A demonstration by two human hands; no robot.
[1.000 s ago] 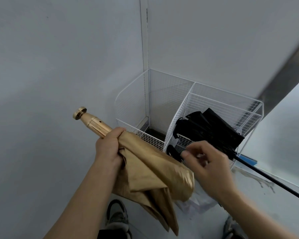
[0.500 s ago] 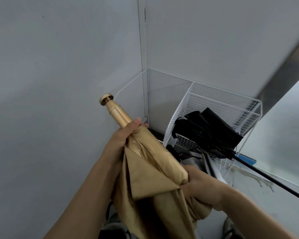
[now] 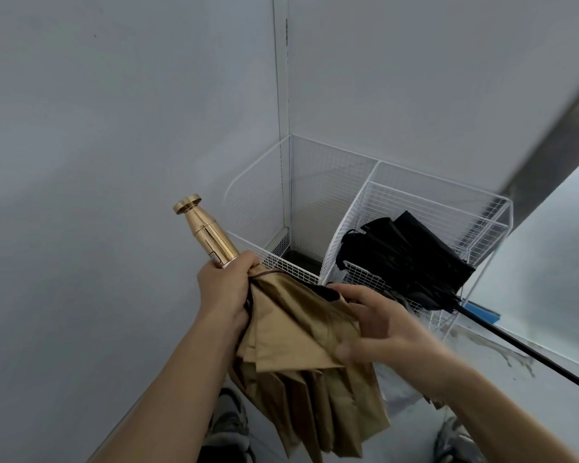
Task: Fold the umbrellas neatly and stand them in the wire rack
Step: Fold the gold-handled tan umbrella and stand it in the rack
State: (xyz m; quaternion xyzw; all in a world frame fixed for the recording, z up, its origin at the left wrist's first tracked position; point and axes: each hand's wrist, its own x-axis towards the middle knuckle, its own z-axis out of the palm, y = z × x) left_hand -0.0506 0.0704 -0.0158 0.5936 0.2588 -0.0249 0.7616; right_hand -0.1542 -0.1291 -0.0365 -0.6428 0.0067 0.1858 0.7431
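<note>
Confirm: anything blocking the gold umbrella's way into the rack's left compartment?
Nothing visible does. The left compartment of the wire rack is open at the top, just beyond the gold umbrella, which the left hand grips below its handle. The black umbrella sits in the right compartment, off that path. The canopy hangs loose under the right hand.

A white wire rack is standing on the pale floor in the corner, holding a black umbrella; two sneakers are standing nearby.
</note>
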